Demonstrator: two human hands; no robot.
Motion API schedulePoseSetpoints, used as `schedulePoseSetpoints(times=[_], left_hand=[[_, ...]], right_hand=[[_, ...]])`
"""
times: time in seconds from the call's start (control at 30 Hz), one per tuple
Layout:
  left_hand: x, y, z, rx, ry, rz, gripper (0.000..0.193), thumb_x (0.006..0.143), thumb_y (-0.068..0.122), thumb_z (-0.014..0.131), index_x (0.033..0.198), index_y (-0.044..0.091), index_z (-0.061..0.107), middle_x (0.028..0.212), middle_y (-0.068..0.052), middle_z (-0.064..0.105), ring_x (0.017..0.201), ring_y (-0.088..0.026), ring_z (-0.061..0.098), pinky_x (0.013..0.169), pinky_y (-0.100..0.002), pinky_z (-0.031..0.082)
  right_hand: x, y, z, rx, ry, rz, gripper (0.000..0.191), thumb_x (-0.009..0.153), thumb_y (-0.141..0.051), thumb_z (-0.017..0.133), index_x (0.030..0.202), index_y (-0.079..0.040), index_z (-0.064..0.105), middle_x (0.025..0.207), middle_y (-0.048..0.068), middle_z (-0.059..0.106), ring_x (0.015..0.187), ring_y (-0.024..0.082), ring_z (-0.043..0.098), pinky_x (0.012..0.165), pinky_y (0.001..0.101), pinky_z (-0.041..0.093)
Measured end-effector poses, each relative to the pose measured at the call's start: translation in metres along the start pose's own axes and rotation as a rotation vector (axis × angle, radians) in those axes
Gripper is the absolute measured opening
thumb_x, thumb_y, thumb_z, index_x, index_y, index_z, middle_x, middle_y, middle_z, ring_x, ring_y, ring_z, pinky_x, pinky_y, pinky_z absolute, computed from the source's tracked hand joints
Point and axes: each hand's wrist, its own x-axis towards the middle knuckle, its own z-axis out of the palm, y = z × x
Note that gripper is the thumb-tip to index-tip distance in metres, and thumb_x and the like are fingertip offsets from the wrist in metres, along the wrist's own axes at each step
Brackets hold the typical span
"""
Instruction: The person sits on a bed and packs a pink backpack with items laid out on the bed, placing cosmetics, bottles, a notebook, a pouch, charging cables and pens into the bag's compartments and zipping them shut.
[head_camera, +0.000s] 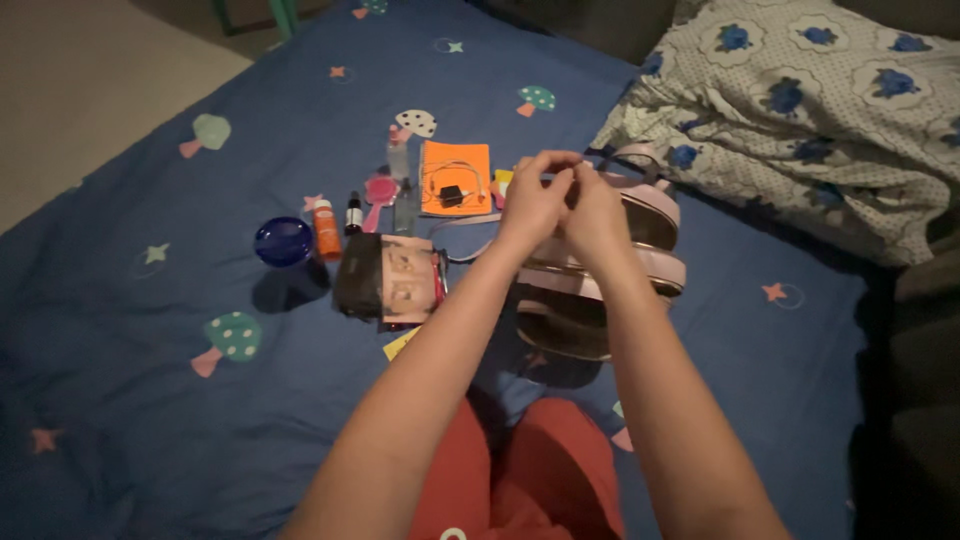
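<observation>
Head view: left hand (532, 205) and right hand (592, 210) raised together above the pink bag (640, 255), fingers curled and touching one another; whether they pinch anything cannot be told. The bag lies open on the blue bedsheet (150, 400), near the floral pillow (800, 100) at the bed's far right corner. Left of the bag: orange notebook (455, 165) carrying a small black charger (450, 195), pink hairbrush (379, 195), clear bottle (398, 155), orange tube (326, 228), small dark bottle (353, 214), blue round jar (283, 241), and a printed face-picture packet (395, 280).
</observation>
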Motion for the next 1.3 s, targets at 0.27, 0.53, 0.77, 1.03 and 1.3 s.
schedulePoseSetpoints(times=[0.27, 0.53, 0.77, 1.03, 1.3], left_hand=[[-0.007, -0.029, -0.036, -0.094, 0.080, -0.087, 0.023, 0.095, 0.014, 0.063, 0.114, 0.008, 0.074, 0.112, -0.010, 0.063, 0.102, -0.023, 0.070, 0.089, -0.034, 0.059], [-0.019, -0.078, -0.057, -0.330, 0.136, -0.285, 0.026, 0.095, 0.009, 0.060, 0.117, 0.001, 0.071, 0.115, -0.009, 0.072, 0.104, -0.018, 0.069, 0.091, -0.029, 0.054], [-0.039, -0.145, -0.054, -0.376, 0.209, -0.388, 0.031, 0.095, 0.013, 0.062, 0.123, 0.001, 0.069, 0.120, -0.011, 0.072, 0.112, -0.019, 0.066, 0.097, -0.031, 0.050], [-0.075, -0.203, -0.048, -0.280, 0.230, -0.545, 0.041, 0.098, 0.021, 0.058, 0.134, 0.001, 0.061, 0.133, -0.014, 0.068, 0.121, -0.022, 0.064, 0.102, -0.033, 0.049], [-0.107, -0.216, -0.050, 0.004, 0.175, -0.691, 0.043, 0.095, 0.027, 0.055, 0.127, 0.000, 0.067, 0.126, -0.022, 0.070, 0.118, -0.034, 0.066, 0.097, -0.039, 0.050]], right_hand=[[-0.002, -0.017, 0.048, -0.021, -0.036, 0.035, 0.040, 0.086, -0.013, 0.070, 0.124, -0.004, 0.062, 0.109, 0.022, 0.073, 0.102, 0.042, 0.070, 0.085, 0.0466, 0.055], [-0.007, 0.001, 0.104, 0.030, -0.093, 0.005, 0.052, 0.079, -0.002, 0.067, 0.130, -0.004, 0.060, 0.112, 0.024, 0.072, 0.101, 0.043, 0.070, 0.085, 0.0470, 0.054], [-0.022, 0.046, 0.157, 0.066, -0.179, 0.029, 0.053, 0.082, -0.006, 0.068, 0.134, -0.004, 0.056, 0.119, 0.027, 0.068, 0.111, 0.045, 0.065, 0.091, 0.0491, 0.053], [-0.041, 0.129, 0.225, -0.104, -0.244, 0.140, 0.059, 0.088, -0.009, 0.060, 0.146, -0.006, 0.050, 0.137, 0.029, 0.058, 0.125, 0.046, 0.056, 0.104, 0.0499, 0.047], [-0.058, 0.153, 0.250, -0.176, -0.401, 0.361, 0.078, 0.077, -0.012, 0.078, 0.147, -0.007, 0.044, 0.138, 0.029, 0.053, 0.125, 0.044, 0.055, 0.102, 0.0472, 0.047]])
